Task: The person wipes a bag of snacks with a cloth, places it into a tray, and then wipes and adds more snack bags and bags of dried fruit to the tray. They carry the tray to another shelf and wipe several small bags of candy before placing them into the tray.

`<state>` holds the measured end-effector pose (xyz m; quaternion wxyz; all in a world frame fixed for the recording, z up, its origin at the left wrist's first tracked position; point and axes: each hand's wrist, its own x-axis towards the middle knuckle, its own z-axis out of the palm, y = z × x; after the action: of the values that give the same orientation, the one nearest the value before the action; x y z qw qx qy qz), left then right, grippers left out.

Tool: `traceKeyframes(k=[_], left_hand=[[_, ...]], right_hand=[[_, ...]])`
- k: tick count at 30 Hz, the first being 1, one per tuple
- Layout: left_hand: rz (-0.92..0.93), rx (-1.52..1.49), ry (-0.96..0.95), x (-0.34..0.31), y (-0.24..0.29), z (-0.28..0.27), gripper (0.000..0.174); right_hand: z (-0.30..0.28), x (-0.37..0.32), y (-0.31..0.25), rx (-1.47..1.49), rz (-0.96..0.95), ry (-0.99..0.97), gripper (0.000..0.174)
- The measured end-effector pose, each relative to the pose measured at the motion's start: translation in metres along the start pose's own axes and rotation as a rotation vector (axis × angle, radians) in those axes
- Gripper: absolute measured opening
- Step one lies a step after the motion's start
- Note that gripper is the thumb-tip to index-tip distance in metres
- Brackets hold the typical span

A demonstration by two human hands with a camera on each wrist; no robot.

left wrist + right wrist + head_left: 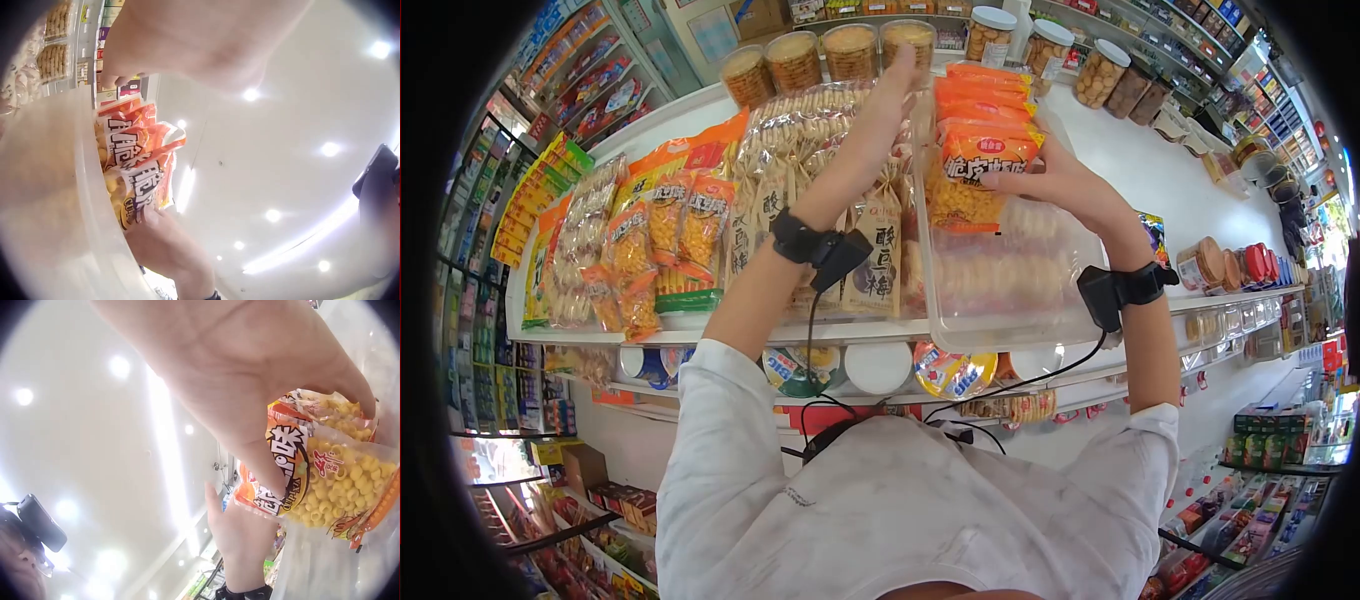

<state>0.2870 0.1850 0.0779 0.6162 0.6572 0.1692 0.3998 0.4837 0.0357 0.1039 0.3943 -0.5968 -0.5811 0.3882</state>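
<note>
Your packets (975, 208) are sealed snack bags, orange with bold black-and-white lettering, their clear parts showing small yellow puffs. They overlap in a row inside your clear bin (1000, 334), tops leaning, the front one pinched in your right grip (1080, 190). The bin is see-through plastic, rectangular and open-topped, at the front edge of your white counter (1215, 235)
</note>
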Motion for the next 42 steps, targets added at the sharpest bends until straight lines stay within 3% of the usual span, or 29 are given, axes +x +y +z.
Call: traceKeyframes(k=[2, 3, 6, 9, 11, 14, 17, 20, 23, 27, 30, 31, 34, 35, 38, 39, 42], left_hand=[[-0.013, 0.074, -0.068, -0.006, 0.005, 0.003, 0.094], [-0.02, 0.111, -0.102, -0.01, 0.008, 0.005, 0.097], [0.3, 0.335, -0.173, -0.025, 0.016, 0.011, 0.116], [0.413, 0.653, -0.231, -0.013, 0.003, -0.004, 0.126], [0.379, 0.674, -0.227, -0.008, -0.003, -0.005, 0.129], [0.292, 0.588, -0.16, -0.014, -0.002, 0.001, 0.133], [0.229, 0.558, -0.14, -0.016, -0.004, 0.003, 0.136], [0.189, 0.564, -0.135, -0.018, -0.009, 0.002, 0.133], [0.225, 0.521, -0.182, -0.02, 0.004, 0.005, 0.131], [0.246, 0.408, -0.235, -0.024, 0.015, 0.009, 0.133], [0.42, 0.513, -0.063, -0.023, 0.001, 0.009, 0.133], [0.463, 0.785, -0.042, -0.023, 0.002, 0.007, 0.13], [0.498, 0.878, -0.029, -0.038, 0.023, 0.016, 0.127], [0.577, 0.849, 0.0, -0.044, 0.028, 0.021, 0.103], [0.738, 1.16, -0.156, -0.048, 0.034, 0.022, 0.077], [0.723, 1.136, -0.182, -0.048, 0.032, 0.024, 0.062], [0.578, 1.109, -0.236, -0.044, 0.019, 0.021, 0.063]], right_hand=[[0.003, 0.002, 0.003, 0.009, 0.016, 0.022, 0.086], [0.004, 0.004, 0.005, 0.048, 0.008, 0.003, 0.091], [0.002, 0.012, 0.014, 0.115, -0.024, -0.077, 0.103], [-0.001, 0.011, 0.017, 0.095, -0.049, -0.161, 0.102], [0.001, 0.006, 0.014, 0.076, -0.059, -0.158, 0.097], [0.004, 0.005, 0.008, 0.116, -0.004, 0.036, 0.091], [0.009, 0.011, 0.017, 0.203, 0.061, 0.358, 0.092], [-0.002, 0.023, 0.024, 0.351, -0.015, 0.091, 0.099], [-0.005, 0.026, 0.026, 0.463, 0.006, 0.1, 0.085], [0.004, 0.011, 0.0, 0.476, -0.02, 0.065, 0.081], [0.003, 0.016, 0.007, 0.416, 0.051, 0.066, 0.076], [0.007, 0.013, 0.003, 0.381, 0.088, 0.102, 0.073], [0.003, 0.016, 0.011, 0.258, 0.131, 0.095, 0.077], [0.001, 0.017, 0.014, 0.23, 0.152, 0.098, 0.079], [0.001, 0.011, 0.005, 0.228, 0.157, 0.077, 0.085], [0.002, 0.008, 0.001, 0.239, 0.15, 0.06, 0.087], [0.001, 0.001, -0.002, 0.233, 0.158, 0.113, 0.09]])
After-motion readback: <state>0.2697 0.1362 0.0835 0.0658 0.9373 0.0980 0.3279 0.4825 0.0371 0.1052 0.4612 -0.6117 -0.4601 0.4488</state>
